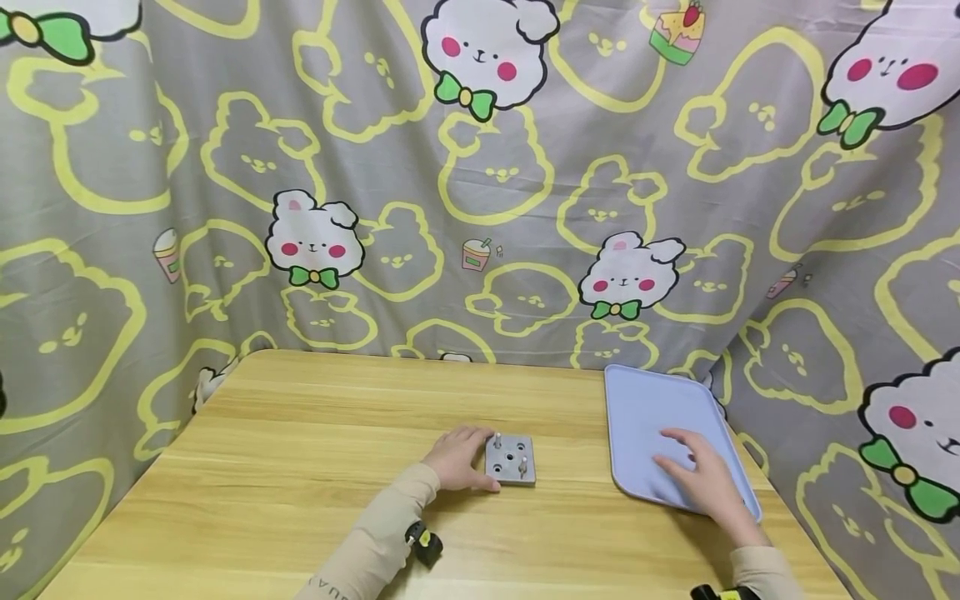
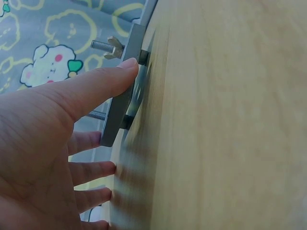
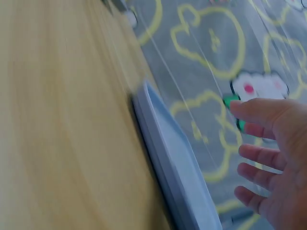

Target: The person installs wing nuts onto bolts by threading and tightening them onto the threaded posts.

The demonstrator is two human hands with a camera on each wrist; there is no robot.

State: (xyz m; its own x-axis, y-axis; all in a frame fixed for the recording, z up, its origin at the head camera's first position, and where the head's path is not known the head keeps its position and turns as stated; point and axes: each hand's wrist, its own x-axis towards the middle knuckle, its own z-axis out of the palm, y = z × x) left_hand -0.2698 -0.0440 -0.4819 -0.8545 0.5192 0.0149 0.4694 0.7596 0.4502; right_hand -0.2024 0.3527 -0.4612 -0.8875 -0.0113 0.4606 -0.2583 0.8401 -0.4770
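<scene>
A square grey metal plate (image 1: 510, 472) with several holes sits near the middle of the table. Two bolts stand up through it; a wing nut (image 2: 115, 48) is on one, while the other bolt (image 1: 497, 441) shows no nut in the head view. My left hand (image 1: 456, 460) holds the plate at its left side, thumb on the near edge and fingers toward the far corner. In the left wrist view, bolt heads under the plate lift it off the wood. Over the blue tray (image 1: 637, 433) hovers my right hand (image 1: 703, 477), fingers apart and nothing seen between them.
The light wood table (image 1: 337, 417) carries the tray at its right side. A grey curtain (image 1: 390, 167) with cartoon rabbits hangs behind and on both sides. Small dark marks near the right hand are too small to tell.
</scene>
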